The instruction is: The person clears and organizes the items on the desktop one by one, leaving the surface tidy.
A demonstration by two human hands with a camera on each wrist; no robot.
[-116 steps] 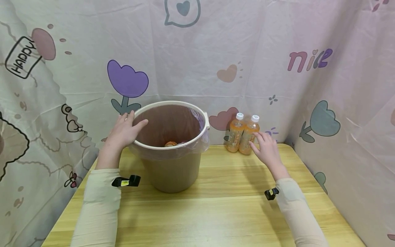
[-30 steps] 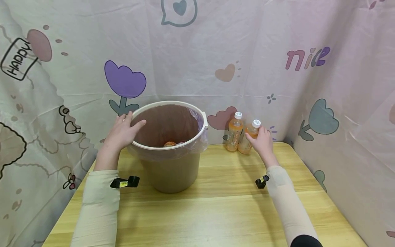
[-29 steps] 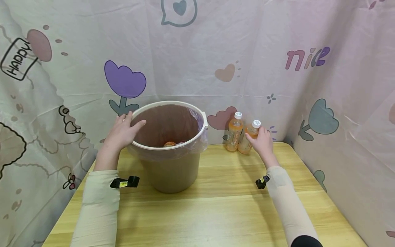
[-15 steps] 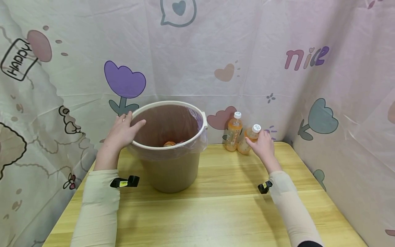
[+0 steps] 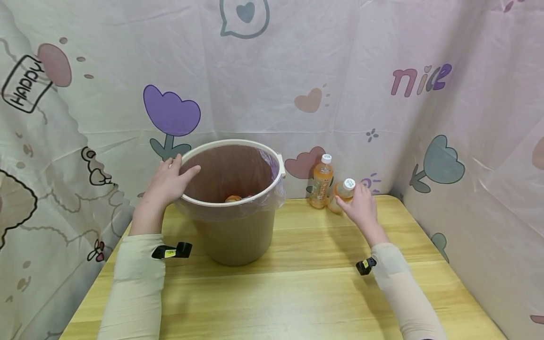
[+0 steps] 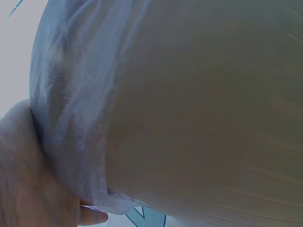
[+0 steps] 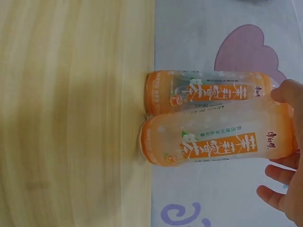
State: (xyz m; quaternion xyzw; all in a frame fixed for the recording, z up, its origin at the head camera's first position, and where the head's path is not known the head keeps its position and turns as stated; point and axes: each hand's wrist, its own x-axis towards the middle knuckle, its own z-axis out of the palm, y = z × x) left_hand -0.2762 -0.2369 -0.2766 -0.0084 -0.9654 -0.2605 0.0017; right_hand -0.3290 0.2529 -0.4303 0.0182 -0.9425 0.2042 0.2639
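My left hand rests against the left rim of a brown trash bin, fingers extended and thumb over the opening. In the left wrist view, the palm lies along the bin's bag-covered side. With my right hand I grip the upper part of an orange-labelled drink bottle, thumb on one side and fingers on the other. This bottle leans toward me, its white cap showing; its base appears to touch the table. A matching bottle stands upright just to its left.
A clear plastic bag lines the bin and folds over its rim. Inside lies an orange-brown item, partly hidden. The wooden table meets a printed cloth backdrop behind and at the sides.
My right hand has gone from touching the right bottle to gripping it near the top. That bottle has tilted from upright toward me, its cap lower. The left hand and bin stay put.
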